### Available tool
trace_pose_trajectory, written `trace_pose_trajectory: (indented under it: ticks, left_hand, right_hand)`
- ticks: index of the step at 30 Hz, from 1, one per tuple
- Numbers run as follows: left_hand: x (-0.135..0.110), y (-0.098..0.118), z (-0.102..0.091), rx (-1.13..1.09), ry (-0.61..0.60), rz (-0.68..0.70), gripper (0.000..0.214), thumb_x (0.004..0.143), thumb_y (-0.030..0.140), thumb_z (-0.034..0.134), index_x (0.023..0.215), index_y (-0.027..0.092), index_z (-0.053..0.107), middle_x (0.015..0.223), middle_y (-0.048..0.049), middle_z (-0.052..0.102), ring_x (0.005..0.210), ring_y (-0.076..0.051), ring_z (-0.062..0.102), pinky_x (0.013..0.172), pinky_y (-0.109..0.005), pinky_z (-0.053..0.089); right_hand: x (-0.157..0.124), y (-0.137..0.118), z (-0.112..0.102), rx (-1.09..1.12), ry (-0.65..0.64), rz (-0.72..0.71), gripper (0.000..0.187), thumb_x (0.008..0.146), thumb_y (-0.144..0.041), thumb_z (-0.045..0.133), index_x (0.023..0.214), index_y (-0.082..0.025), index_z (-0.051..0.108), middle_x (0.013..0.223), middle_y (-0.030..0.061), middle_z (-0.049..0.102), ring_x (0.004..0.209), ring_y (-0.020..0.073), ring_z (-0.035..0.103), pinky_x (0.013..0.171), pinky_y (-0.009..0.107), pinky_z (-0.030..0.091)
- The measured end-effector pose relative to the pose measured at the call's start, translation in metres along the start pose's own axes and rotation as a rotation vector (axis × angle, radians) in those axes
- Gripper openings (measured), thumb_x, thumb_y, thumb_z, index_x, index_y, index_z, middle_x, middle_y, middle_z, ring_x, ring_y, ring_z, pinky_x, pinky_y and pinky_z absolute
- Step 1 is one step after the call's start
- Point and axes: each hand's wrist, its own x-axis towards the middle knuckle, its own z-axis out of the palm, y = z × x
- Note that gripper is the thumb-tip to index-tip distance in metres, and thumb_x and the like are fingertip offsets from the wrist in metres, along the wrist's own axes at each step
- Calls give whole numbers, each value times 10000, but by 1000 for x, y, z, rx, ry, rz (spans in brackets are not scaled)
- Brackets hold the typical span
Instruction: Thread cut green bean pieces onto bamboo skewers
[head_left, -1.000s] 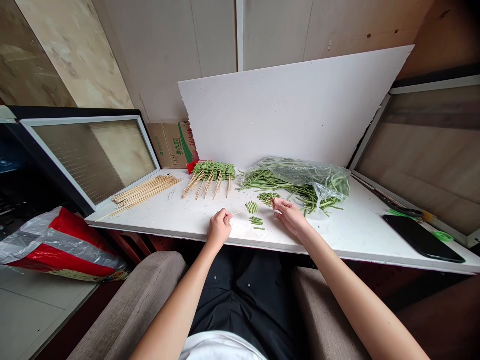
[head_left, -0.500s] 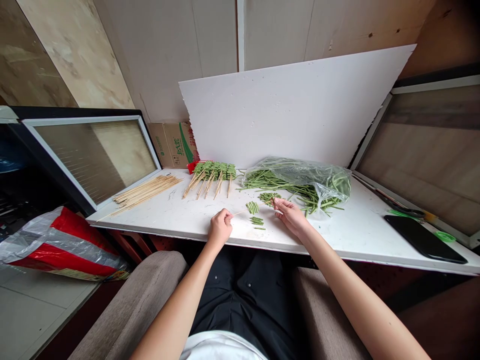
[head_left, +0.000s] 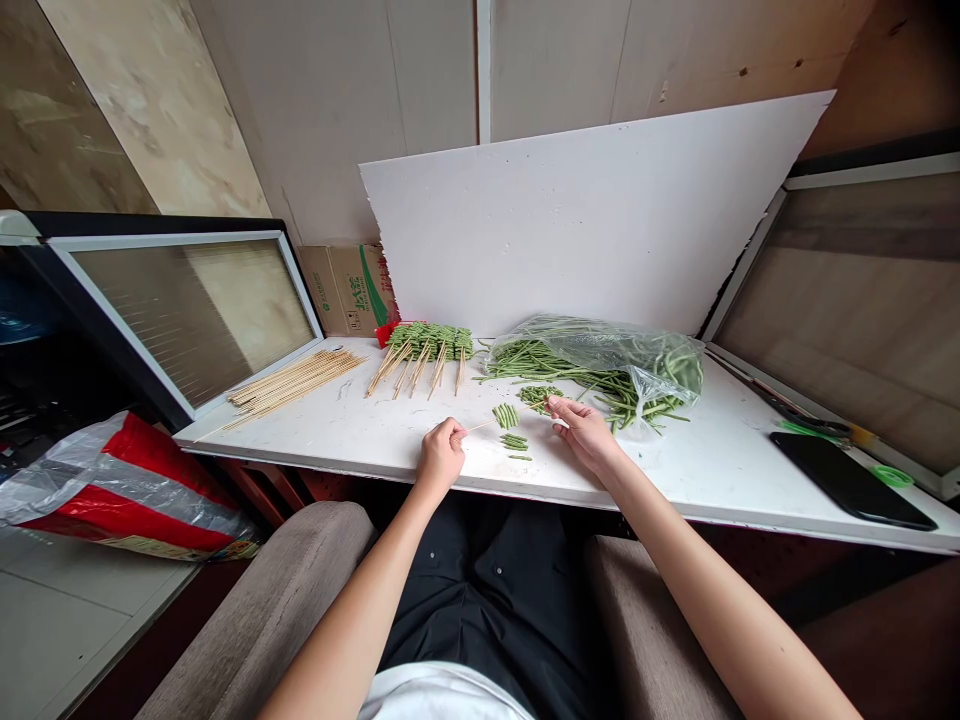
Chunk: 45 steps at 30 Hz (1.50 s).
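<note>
A clear bag (head_left: 600, 340) of long beans (head_left: 521, 360) took up the far right-centre of the white bench (head_left: 690, 490), crowding the space just beyond the worker's right hand (head_left: 583, 430). A white board (head_left: 592, 220) stood tilted along the far edge, closing off the back. Toward the far left corner, a box (head_left: 345, 290) rose behind bean-loaded sticks (head_left: 429, 342), stacked with their bare ends toward the near edge. Loose sticks (head_left: 296, 382) lay fanned near the left edge; a phone (head_left: 851, 480) and a green ring (head_left: 892, 476) lay by the near right corner. A red-and-silver sack (head_left: 127, 490) sat below the left edge.

Near the middle of the near edge, a thin, pale skewer (head_left: 478, 427) stretched between the two hands, slanting slightly upward to the right. The left hand (head_left: 441, 455) was closed, thumb and forefinger gripping one end; the right pinched the other, its remaining fingers loosely curled. A row of short green pieces (head_left: 505, 415) stood side by side across the skewer's line; whether they were threaded on it could not be told. A smaller row (head_left: 514, 441) lay nearer the edge, and a cut pile (head_left: 538, 396) lay just beyond the skewer.
</note>
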Motion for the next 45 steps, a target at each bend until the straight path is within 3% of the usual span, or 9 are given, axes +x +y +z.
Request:
trace_pose_trajectory:
  ticks: [4,20,32,45]
  left_hand:
    - [0,0,0,-4,-6,11,223,859,28,511,803,223,603,822,-26,733,771,-187,670,699,-262,447]
    - [0,3,-2,-36,16,-40,194,882,65,523,823,227,611,825,-33,740,769,-195,676,694,-271,450]
    - [1,1,-3,11,-17,15,217,866,47,506,791,223,607,786,-19,712,740,-180,649,683,-260,431]
    - [1,1,-4,7,-22,5,227,820,27,510,784,221,622,762,-13,708,719,-178,638,685,-261,429]
  right_hand:
    - [1,3,1,-39,41,-35,397,662,-571,922,874,-248,829,1028,64,768,874,200,629,638,283,429]
    - [-1,1,3,-59,-27,-38,435,694,-630,875,819,-228,770,900,56,719,791,182,598,597,268,431]
    - [-4,-4,3,-318,87,-170,469,722,-661,828,832,-206,798,976,123,775,967,293,671,740,351,481]
    - [-7,-5,5,-319,65,-173,506,684,-688,852,800,-199,793,919,123,767,911,285,670,786,380,495]
